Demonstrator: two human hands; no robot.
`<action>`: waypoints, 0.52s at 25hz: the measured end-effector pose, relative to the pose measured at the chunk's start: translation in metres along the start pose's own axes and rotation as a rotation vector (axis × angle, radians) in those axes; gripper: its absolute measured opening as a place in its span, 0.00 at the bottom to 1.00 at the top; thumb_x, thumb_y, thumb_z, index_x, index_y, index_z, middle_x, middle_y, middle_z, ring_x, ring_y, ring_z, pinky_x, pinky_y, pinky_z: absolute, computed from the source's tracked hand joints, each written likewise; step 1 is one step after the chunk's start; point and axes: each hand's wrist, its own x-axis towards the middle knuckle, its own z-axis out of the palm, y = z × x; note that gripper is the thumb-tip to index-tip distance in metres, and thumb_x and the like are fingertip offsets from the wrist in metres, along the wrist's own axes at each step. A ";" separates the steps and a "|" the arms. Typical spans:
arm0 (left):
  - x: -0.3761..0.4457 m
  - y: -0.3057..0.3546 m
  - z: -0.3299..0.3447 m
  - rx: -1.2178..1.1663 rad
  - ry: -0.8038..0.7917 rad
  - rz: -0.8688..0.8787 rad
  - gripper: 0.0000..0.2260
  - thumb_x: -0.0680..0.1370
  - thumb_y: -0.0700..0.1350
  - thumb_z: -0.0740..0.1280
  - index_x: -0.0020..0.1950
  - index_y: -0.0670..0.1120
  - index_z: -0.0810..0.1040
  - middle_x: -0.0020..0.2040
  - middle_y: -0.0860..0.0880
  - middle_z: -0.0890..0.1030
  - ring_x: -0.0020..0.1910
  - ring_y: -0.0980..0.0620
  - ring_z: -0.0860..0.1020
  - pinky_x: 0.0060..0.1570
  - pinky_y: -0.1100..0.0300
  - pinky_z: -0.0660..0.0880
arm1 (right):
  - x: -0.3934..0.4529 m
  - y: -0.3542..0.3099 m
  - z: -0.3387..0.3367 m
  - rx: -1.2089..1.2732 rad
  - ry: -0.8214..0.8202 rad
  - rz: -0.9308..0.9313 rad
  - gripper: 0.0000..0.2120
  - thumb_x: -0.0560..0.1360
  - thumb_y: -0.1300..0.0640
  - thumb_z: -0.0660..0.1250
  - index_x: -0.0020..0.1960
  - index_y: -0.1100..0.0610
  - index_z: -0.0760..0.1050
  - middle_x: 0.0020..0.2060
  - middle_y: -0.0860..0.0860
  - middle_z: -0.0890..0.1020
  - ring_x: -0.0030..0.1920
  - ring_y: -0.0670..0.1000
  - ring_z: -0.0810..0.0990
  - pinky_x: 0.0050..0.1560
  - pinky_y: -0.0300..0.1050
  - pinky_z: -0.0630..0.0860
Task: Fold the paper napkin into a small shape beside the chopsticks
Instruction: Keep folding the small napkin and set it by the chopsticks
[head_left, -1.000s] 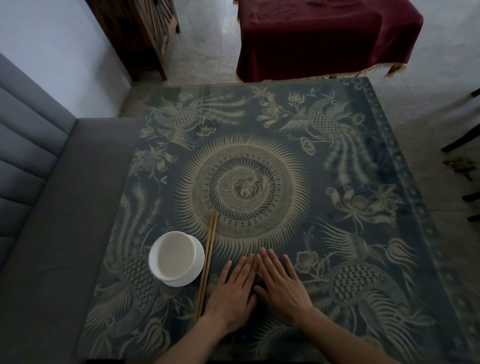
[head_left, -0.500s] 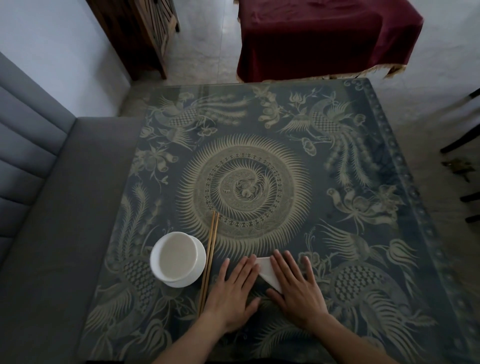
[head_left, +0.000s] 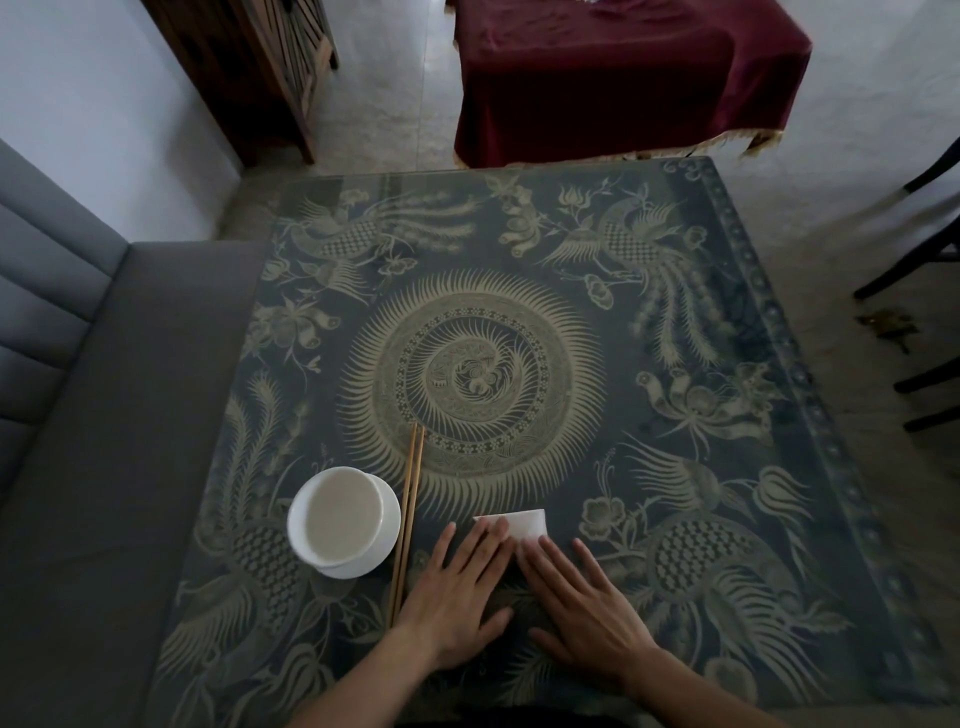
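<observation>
Napkin: small white folded paper napkin (head_left: 519, 524) is lying flat on the dark blue table cover with the pale bird-and-flower pattern (head_left: 675, 322), near the table's front edge and to the right of the chopsticks, apart from them.
Left hand: left hand (head_left: 457, 587) is lying palm down with straight fingers; its fingertips (head_left: 496, 527) are resting on the napkin's left part, pressing and not pinching.
Right hand: right hand (head_left: 582, 603) is also lying flat with spread, straight fingers; its fingertips (head_left: 530, 545) are touching the napkin's near edge, so most of the paper is showing just beyond both sets of fingers (neither hand is curling round it).
Position against the hands: napkin is sitting at the fingertips, ahead of the palms, with the two hands angling in toward it from either side.
Chopsticks: pair of thin light wooden chopsticks (head_left: 408, 514) is lying side by side, pointing away from the person, just left of the left hand and touching or almost touching the bowl's saucer.
Bowl: round white ceramic bowl (head_left: 340, 514) is standing upright on a white saucer, left of the chopsticks.
Surroundings: grey padded bench (head_left: 104, 415) is running along the table's left side, and a dark red cloth with a fringe (head_left: 613, 78) is covering furniture beyond the far edge.
</observation>
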 end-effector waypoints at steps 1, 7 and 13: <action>0.000 0.000 0.000 0.004 -0.011 -0.005 0.36 0.77 0.63 0.57 0.79 0.44 0.55 0.80 0.45 0.53 0.79 0.45 0.49 0.71 0.40 0.48 | -0.002 0.000 0.001 0.003 -0.006 0.003 0.38 0.76 0.36 0.58 0.78 0.58 0.56 0.76 0.55 0.61 0.76 0.55 0.56 0.70 0.59 0.54; 0.000 -0.004 -0.001 0.016 -0.047 -0.012 0.37 0.77 0.66 0.55 0.80 0.49 0.48 0.81 0.47 0.46 0.79 0.41 0.43 0.70 0.34 0.45 | -0.009 0.002 -0.001 0.022 -0.036 0.033 0.38 0.77 0.35 0.57 0.78 0.57 0.55 0.77 0.53 0.59 0.77 0.54 0.54 0.70 0.59 0.54; -0.001 -0.005 -0.005 0.033 -0.074 0.005 0.36 0.76 0.67 0.55 0.80 0.54 0.50 0.81 0.48 0.44 0.78 0.39 0.41 0.68 0.31 0.45 | -0.017 0.004 -0.008 -0.018 -0.081 0.058 0.37 0.76 0.35 0.59 0.77 0.53 0.58 0.76 0.54 0.61 0.76 0.55 0.56 0.68 0.63 0.55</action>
